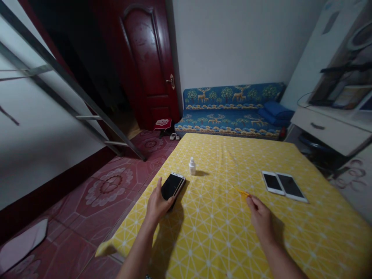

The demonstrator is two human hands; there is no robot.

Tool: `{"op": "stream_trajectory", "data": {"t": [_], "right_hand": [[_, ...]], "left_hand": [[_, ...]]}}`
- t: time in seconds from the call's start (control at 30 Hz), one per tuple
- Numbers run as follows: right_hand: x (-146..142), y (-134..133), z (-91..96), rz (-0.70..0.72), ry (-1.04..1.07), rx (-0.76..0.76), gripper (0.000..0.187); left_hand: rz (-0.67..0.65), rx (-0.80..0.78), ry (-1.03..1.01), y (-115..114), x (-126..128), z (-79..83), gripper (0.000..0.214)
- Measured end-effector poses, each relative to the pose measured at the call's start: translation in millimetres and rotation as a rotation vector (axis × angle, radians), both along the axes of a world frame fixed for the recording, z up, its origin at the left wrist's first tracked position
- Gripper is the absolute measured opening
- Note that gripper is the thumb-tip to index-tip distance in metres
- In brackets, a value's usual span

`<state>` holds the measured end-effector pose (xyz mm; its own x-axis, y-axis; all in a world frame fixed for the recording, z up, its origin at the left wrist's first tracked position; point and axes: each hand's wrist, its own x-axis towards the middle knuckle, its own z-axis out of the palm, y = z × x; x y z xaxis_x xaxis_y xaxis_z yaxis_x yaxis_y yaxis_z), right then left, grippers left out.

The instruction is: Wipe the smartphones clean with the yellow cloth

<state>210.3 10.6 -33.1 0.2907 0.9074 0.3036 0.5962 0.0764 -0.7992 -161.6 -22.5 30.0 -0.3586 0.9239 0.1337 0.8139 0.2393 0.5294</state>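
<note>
My left hand [158,201] is closed around a smartphone [172,186] with a dark screen and light edges, tilted above the table's left side. Between the thumb and fingers of my right hand [260,215] is a thin orange-yellow stick-like item [243,192], its tip pointing left; its exact kind is too small to tell. A small white bottle [192,167] with a white cap stands upright just beyond the phone. Off to the right of my right hand, a white phone [272,183] lies beside a larger white phone [291,187], both with dark screens facing up.
A yellow patterned cloth [215,224] covers the table. Behind it stands a blue bench seat [223,116] with deer motifs. A metal ladder [95,112] leans at the left near a red door [145,58]. At the right is a white desk [328,128].
</note>
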Motion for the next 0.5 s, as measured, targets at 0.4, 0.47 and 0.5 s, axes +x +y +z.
{"op": "stream_trajectory", "data": {"t": [0.4, 0.47, 0.5], "right_hand": [[-14.5, -10.8, 31.5, -0.106, 0.293, -0.149, 0.042], [-12.6, -12.0, 31.0, -0.136, 0.320, -0.175, 0.041], [-11.4, -11.9, 29.7, -0.152, 0.354, -0.184, 0.040]], "left_hand": [[0.084, 0.195, 0.003, -13.6, -5.3, -12.4, 0.097], [0.113, 0.282, 0.025, -15.8, -4.1, -10.8, 0.092], [0.125, 0.341, 0.038, -16.9, -2.2, -9.3, 0.089]]}}
